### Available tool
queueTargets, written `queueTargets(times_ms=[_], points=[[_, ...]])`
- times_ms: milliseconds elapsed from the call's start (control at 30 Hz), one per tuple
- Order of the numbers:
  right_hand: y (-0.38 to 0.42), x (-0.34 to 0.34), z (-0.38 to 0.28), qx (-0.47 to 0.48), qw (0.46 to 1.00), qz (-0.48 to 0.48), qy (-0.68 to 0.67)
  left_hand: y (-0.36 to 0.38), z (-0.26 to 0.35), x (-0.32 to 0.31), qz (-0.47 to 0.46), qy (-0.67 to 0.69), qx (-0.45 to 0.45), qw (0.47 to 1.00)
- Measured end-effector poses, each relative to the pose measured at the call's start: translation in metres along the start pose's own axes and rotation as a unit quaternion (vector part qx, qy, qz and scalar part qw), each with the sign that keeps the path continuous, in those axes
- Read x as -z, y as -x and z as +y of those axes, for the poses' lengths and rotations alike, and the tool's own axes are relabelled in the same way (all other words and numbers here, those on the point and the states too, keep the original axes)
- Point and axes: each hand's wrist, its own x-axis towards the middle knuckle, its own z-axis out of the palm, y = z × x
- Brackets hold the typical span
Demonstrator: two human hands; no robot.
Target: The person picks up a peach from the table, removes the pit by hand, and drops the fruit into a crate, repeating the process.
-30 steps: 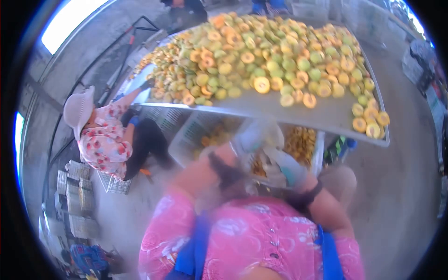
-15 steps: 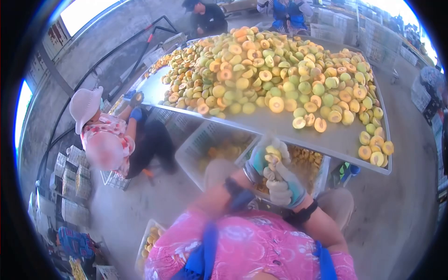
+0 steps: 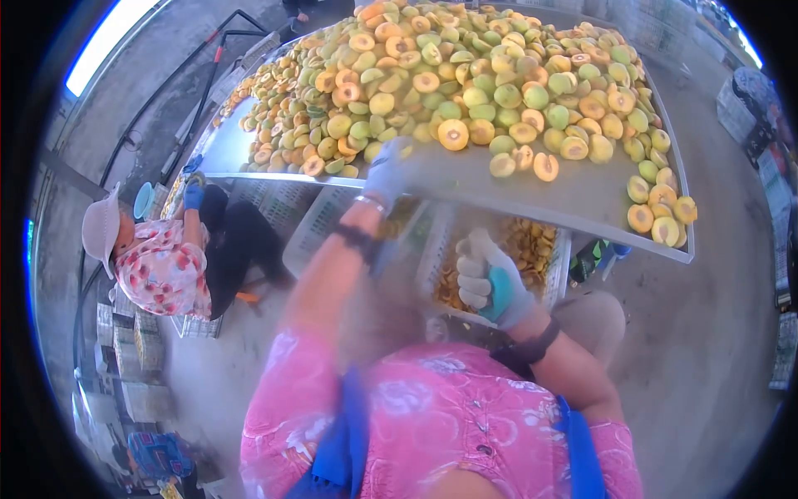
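Halved yellow, green and orange fruits [image 3: 453, 135], apricot-like and many with a brown pit or hollow, form a big heap on the metal table [image 3: 532, 187]. My left hand [image 3: 386, 172], gloved, reaches out over the table's near edge beside the heap. Motion smears its fingers, and a small yellow patch shows at their tips. My right hand [image 3: 492, 281], in a white and teal glove, is closed in a fist above a white crate [image 3: 427, 270] of cut fruit pieces [image 3: 532, 249]. What the fist holds is hidden.
Left of my crate stands another pale crate [image 3: 314, 229], partly under the table edge. A person [image 3: 162, 262] in a light hat sits at the far left with blue gloves. Several stacked crates [image 3: 148, 345] stand behind that person.
My hands were together around a yellow fruit half above the crate. The left has moved away, forward and left to the table; the right stays above the crate. The view has tilted down.
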Motion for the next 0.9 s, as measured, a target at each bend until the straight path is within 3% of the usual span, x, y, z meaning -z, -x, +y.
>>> queueTargets(times_ms=[67, 167, 267, 400, 467, 500, 567, 600, 633, 667, 733, 800, 833, 867, 900], points=[[0.006, -0.035, 0.001, 0.030, 0.985, 0.161, 0.061, -0.022, 0.016, -0.020, -0.040, -0.055, 0.002, 0.998], [0.007, -0.035, -0.001, 0.018, 0.982, 0.170, 0.085, -0.062, 0.001, -0.064, 0.040, -0.099, -0.138, 0.985], [0.007, -0.035, -0.004, 0.012, 0.969, 0.219, 0.116, -0.073, 0.001, -0.082, 0.013, -0.201, -0.156, 0.967], [0.005, -0.033, -0.006, 0.020, 0.974, 0.196, 0.109, -0.056, 0.028, -0.076, -0.040, -0.170, -0.085, 0.981], [-0.003, -0.013, -0.006, 0.076, 0.948, 0.184, 0.248, -0.050, 0.022, -0.075, -0.068, -0.132, -0.073, 0.986], [-0.003, -0.012, -0.005, 0.075, 0.949, 0.184, 0.246, -0.047, 0.022, -0.070, -0.070, -0.134, -0.073, 0.986], [-0.003, -0.011, -0.008, 0.101, 0.952, 0.175, 0.230, -0.041, 0.026, -0.063, -0.144, 0.019, -0.019, 0.989], [-0.004, -0.009, -0.009, 0.103, 0.952, 0.175, 0.229, -0.037, 0.026, -0.066, -0.145, 0.018, -0.021, 0.989], [-0.005, -0.005, -0.011, 0.132, 0.942, 0.164, 0.262, -0.029, 0.028, -0.071, -0.143, 0.272, 0.071, 0.949], [-0.006, -0.004, -0.013, 0.160, 0.930, 0.153, 0.295, -0.020, 0.028, -0.074, -0.130, 0.506, 0.159, 0.838], [-0.001, -0.011, -0.016, 0.169, 0.908, 0.184, 0.335, 0.006, 0.050, -0.054, -0.140, 0.517, 0.196, 0.821], [0.001, -0.014, -0.018, 0.175, 0.884, 0.215, 0.377, 0.022, 0.053, -0.058, -0.126, 0.711, 0.169, 0.671], [0.000, -0.013, -0.020, 0.196, 0.852, 0.226, 0.429, 0.032, 0.055, -0.061, -0.109, 0.624, 0.115, 0.765], [0.000, -0.012, -0.021, 0.217, 0.817, 0.235, 0.480, 0.039, 0.057, -0.062, -0.109, 0.625, 0.118, 0.764], [-0.002, -0.009, -0.023, 0.216, 0.816, 0.237, 0.480, 0.044, 0.065, -0.059, -0.108, 0.664, 0.114, 0.731]])
